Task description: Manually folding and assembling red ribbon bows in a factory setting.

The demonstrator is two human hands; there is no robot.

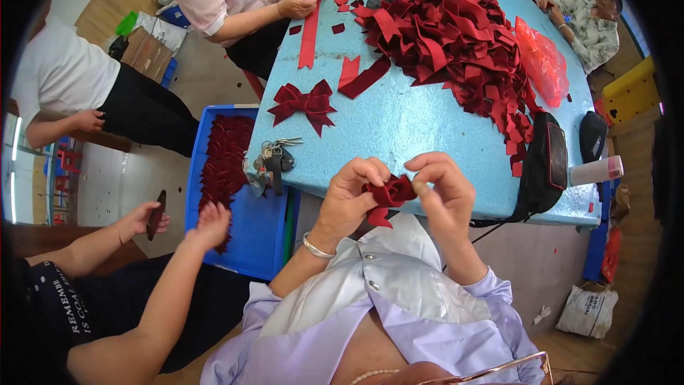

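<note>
In front of my chest, just off the table's near edge, I hold a dark red velvet ribbon bow [390,194], partly hidden by fingers. My left hand [353,189] grips its left side between thumb and fingers. At its right edge my right hand [444,189] has thumb and fingers bent around the ribbon; whether a thread is there too is too small to tell. A finished red bow [305,105] lies on the light blue table [356,144], ahead and left of my hands. Nearer the corner rests a bunch of keys [276,158].
A big heap of red ribbon pieces [449,36] covers the far table. Right stand a black bag [543,167], a pink bottle [597,170] and a red plastic bag [541,64]. A blue crate [253,242] of bows sits left, where a co-worker's hand [211,227] reaches. Other people surround the table.
</note>
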